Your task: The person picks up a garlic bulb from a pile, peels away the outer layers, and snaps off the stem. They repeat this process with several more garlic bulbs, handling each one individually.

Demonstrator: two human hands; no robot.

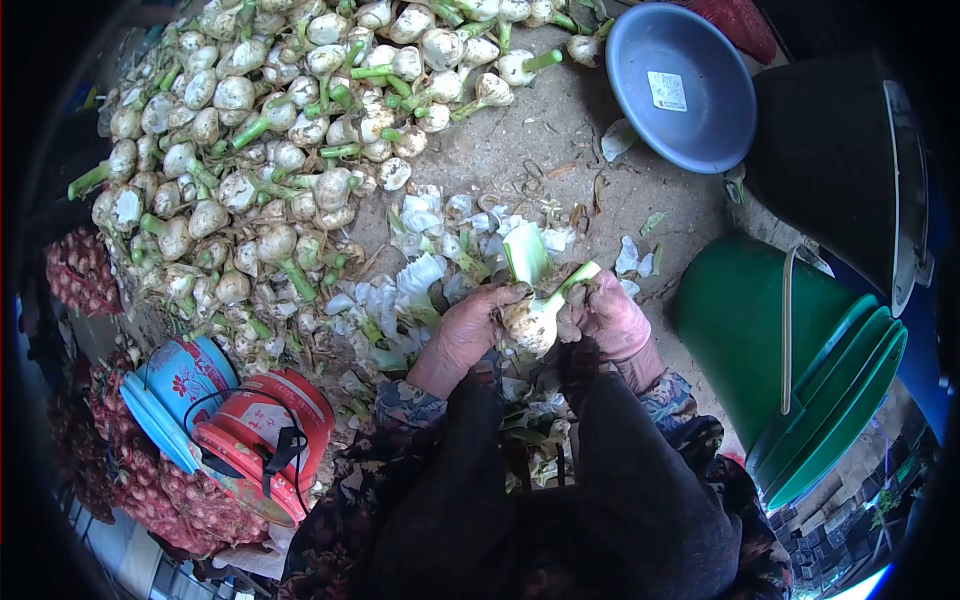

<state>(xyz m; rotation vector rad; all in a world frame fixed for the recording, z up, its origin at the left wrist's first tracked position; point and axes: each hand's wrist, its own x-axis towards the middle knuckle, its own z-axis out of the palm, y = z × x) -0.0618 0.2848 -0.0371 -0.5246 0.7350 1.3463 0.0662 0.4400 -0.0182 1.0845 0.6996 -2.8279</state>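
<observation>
A garlic bulb (532, 325) with a short green stem is held between my two hands above my lap. My left hand (468, 335) grips the bulb's left side with its fingers closed, and a pale green strip of peel (526, 252) stands up beside its fingertips. On the right, my right hand (610, 315) is closed on the bulb's other side near the stem. Loose white peelings (420, 280) lie on the ground just beyond my hands.
A large pile of garlic bulbs (240, 180) covers the upper left. A blue basin (682, 88), a dark bucket (830, 170) and a green bucket (760, 330) are on the right. Red (262, 425) and light blue buckets (185, 380) stand lower left beside red net sacks (160, 480).
</observation>
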